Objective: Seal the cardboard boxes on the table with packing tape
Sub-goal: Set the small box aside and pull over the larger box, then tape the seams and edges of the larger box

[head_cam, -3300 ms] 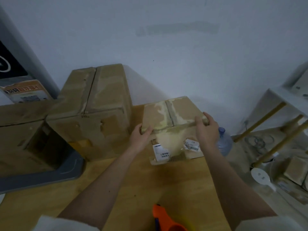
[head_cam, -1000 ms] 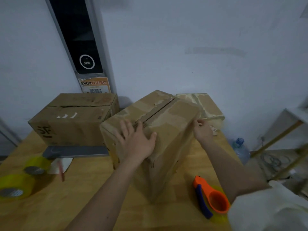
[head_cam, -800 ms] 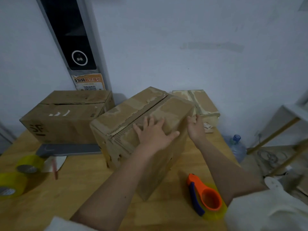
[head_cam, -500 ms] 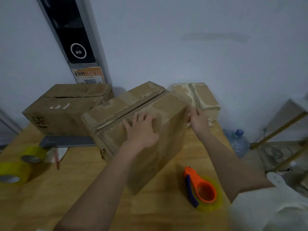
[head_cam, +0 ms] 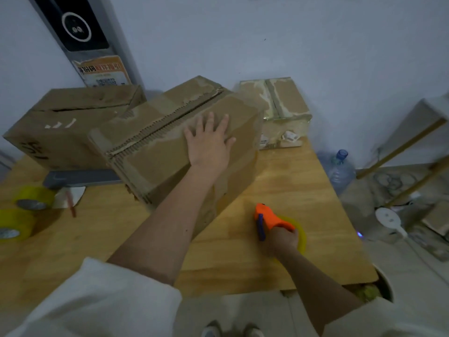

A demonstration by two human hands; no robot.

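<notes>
Keep the left hand (head_cam: pixel 209 139) flat, fingers spread, pressing on the top of the middle box (head_cam: pixel 179 142) near its open seam, so both flaps stay level and closed on the table (head_cam: pixel 279 181). With the right hand (head_cam: pixel 281 239), curled around the orange tape dispenser (head_cam: pixel 269 218) lying just beside the box, lift and start the tape over one end of the seam. Left arm stretched forward, right arm bent low; two more boxes behind, one at the left (head_cam: pixel 70 122), one at the right (head_cam: pixel 279 110).
</notes>
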